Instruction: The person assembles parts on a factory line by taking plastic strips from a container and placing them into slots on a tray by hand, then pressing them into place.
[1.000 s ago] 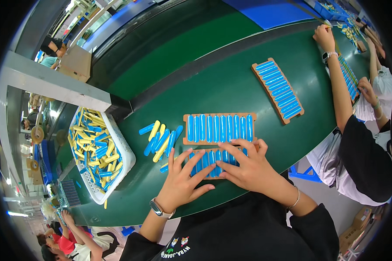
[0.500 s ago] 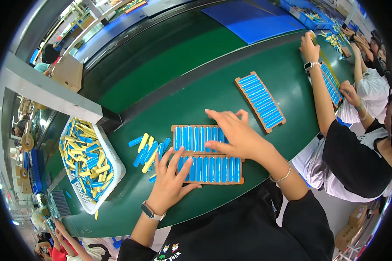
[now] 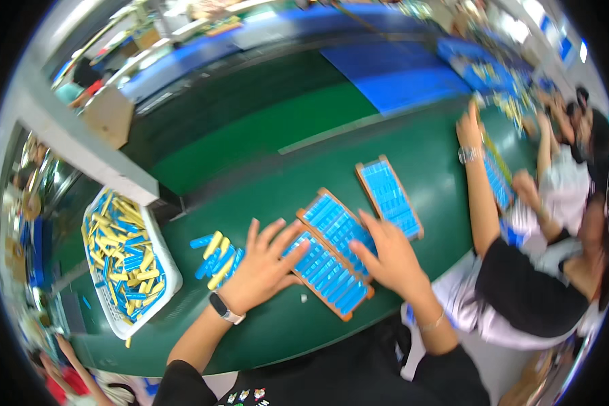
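Two brown trays [image 3: 351, 312], each lined with a row of shiny narrow blue pieces [image 3: 333, 283], lie side by side at a slant before me. My left hand [image 3: 264, 265] is open, fingers spread, with its fingertips at the trays' left edge. At their right end is my right hand [image 3: 396, 260], also open. Its thumb lies over the blue pieces and its fingers reach along the far side. Just left of my left hand is a small pile of loose blue and yellow pieces [image 3: 216, 256], partly hidden by that hand.
A third filled tray [image 3: 390, 197] lies beyond my right hand. To the left, a white basket [image 3: 172, 277] holds many blue and yellow pieces, below a grey post [image 3: 91, 139]. A co-worker's arm [image 3: 479, 196] works over another tray [image 3: 497, 179] on the right.
The two trays have turned clockwise, from level to slanting down rightward. My right hand has moved off their middle to the right end. My view has shifted and blurred.
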A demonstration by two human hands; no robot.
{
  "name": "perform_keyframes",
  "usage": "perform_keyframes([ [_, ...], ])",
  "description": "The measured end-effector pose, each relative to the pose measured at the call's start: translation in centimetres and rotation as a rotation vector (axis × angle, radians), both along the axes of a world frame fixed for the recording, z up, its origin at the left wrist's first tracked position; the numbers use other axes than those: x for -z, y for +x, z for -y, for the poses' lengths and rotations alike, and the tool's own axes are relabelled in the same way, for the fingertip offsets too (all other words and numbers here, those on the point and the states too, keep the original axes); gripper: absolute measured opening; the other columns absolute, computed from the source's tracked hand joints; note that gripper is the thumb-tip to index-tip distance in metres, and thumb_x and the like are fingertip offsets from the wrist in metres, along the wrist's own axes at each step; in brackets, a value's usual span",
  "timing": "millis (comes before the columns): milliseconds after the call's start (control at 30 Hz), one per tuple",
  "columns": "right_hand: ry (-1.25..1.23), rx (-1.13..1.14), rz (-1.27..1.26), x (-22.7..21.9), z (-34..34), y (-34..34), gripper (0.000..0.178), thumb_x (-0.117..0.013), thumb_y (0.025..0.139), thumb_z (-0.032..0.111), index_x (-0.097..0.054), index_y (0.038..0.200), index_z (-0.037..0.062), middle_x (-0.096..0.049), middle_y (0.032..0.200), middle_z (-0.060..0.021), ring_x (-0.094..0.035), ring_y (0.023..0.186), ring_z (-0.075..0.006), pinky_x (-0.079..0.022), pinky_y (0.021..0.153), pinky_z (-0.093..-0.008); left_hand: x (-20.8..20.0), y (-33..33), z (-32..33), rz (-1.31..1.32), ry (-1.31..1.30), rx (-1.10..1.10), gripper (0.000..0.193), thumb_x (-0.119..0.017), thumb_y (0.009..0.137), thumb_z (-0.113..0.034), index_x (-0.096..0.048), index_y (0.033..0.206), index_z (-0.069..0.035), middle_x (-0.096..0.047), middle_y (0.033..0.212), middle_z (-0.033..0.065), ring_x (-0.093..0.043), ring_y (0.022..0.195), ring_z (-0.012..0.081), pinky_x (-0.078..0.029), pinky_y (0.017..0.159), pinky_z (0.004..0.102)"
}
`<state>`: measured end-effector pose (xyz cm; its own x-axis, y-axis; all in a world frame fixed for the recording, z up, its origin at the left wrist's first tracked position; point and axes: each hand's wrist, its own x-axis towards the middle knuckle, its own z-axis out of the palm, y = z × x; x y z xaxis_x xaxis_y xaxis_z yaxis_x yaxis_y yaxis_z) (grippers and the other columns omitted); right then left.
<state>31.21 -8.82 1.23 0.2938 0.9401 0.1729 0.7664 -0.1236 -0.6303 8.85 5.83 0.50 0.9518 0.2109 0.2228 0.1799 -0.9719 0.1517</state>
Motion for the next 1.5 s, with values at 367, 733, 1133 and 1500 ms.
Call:
perform_keyframes([
  [367,-0.146,0.409,0.412,-1.1,2.7,5.1,0.06,-0.055,0.088,0.044,-0.049,0.131,0.0026,-0.055,0.124,-0.0235,-0.051,0.113,-0.0408,-0.038,0.097,-0.0451,6.1,3.8,5.1,0.286,-0.293,-0.245,0.083,-0.058,0.085,-0.034,-0.011,0.149,-0.01,-0.027,0.145,0.0259,-0.027,0.135,0.0409,-0.022,0.105,0.0619],
  [733,-0.264,0.383,-0.038,-0.7,0.7,10.0,0.067,-0.044,0.094,0.05,-0.042,0.135,-0.0022,-0.045,0.135,-0.0266,-0.042,0.126,-0.0394,-0.032,0.105,-0.0403,5.8,3.8,10.6,0.307,-0.586,-0.069,0.11,-0.07,0.071,-0.052,-0.012,0.143,0.009,-0.023,0.143,0.0353,-0.024,0.132,0.0495,-0.016,0.109,0.0582],
  [1133,0.09,-0.045,0.524,-4.8,-4.4,-4.4,0.058,-0.055,0.091,0.04,-0.047,0.131,-0.001,-0.047,0.132,-0.0273,-0.04,0.128,-0.0402,-0.031,0.105,-0.0457,7.0,11.1,9.0,0.543,-0.503,-0.004,0.105,-0.075,0.064,-0.049,-0.026,0.141,0.003,-0.032,0.14,0.0307,-0.031,0.129,0.047,-0.024,0.106,0.0559],
  [1500,-0.014,-0.384,0.211,4.0,-10.6,-10.2,0.052,-0.043,0.097,0.033,-0.04,0.137,0.0002,-0.038,0.14,-0.0278,-0.032,0.134,-0.0391,-0.025,0.11,-0.0425,2.5,-8.2,3.7,0.186,-0.085,-0.596,0.1,-0.068,0.07,-0.06,-0.026,0.141,-0.003,-0.035,0.137,0.0277,-0.032,0.129,0.0427,-0.026,0.101,0.0594],
])
